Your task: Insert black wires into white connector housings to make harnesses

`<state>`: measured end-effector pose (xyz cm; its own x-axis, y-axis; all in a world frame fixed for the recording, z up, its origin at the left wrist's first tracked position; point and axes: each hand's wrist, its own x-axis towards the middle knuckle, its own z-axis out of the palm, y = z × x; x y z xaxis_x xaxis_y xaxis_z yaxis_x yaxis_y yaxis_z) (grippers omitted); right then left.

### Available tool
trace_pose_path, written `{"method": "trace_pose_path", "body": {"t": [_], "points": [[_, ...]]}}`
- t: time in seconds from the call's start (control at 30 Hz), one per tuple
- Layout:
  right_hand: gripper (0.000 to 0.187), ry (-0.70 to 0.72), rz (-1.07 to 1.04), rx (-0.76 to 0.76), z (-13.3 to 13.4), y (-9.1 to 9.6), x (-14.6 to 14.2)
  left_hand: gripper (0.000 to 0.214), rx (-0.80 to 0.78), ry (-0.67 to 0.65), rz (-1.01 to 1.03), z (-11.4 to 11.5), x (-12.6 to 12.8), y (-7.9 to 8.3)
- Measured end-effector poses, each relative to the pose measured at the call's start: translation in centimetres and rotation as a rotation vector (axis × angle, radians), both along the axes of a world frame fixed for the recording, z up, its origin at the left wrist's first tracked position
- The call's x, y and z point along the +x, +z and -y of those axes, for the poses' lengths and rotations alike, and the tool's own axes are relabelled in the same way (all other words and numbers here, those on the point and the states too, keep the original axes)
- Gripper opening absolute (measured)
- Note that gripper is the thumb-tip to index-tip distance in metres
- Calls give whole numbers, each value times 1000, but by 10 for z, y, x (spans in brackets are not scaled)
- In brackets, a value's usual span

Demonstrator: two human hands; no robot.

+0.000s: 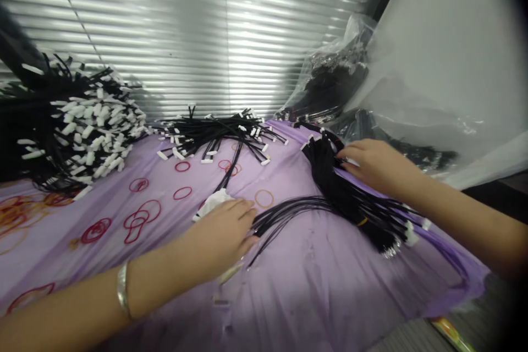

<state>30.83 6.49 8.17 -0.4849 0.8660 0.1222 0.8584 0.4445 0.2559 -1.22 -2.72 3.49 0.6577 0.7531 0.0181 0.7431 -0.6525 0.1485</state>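
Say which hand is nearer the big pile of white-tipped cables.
Left. The left hand is in front and right of the pile; the right hand is much farther right.

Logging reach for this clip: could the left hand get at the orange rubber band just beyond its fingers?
Probably yes: the orange rubber band lies uncovered on the purple cloth close by, though the left hand holds black cables and may need freeing first.
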Motion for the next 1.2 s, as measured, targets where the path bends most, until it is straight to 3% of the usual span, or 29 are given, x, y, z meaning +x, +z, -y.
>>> {"method": "trace_pose_path", "body": {"t": [0.13,0.2,0.27,0.37,0.47,0.67,0.8,0.9,0.97,1.07,1.2], "points": [[50,335,-54,-331,25,-19,-65,31,54,2,-105,-6,-10,0],[60,322,-108,-480,28,-32,-80,42,58,41,-143,-7,-13,1],[53,246,-142,-529,27,-42,-84,57,29,78,-174,-6,-15,3],[26,214,-137,-523,25,-48,-83,67,8,113,-156,-4,-15,6],[9,230,-135,-505,31,-48,-82,64,89,192,-84,-6,-17,12],[11,163,-260,-480,38,-36,-64,42,77,229,-20,-12,-19,22],[11,150,-510,-423,32,-32,-51,41,-22,67,30,-3,-7,4],[14,70,-372,-419,30,-36,-59,38,-83,-105,-46,13,1,-11],[17,32,-228,-435,30,-42,-69,53,-119,-140,-117,22,3,-14],[16,33,-135,-436,28,-53,-83,69,-201,-127,-150,32,4,-9],[15,70,-85,-400,27,-58,-86,62,-228,-123,-146,41,2,4]]}}
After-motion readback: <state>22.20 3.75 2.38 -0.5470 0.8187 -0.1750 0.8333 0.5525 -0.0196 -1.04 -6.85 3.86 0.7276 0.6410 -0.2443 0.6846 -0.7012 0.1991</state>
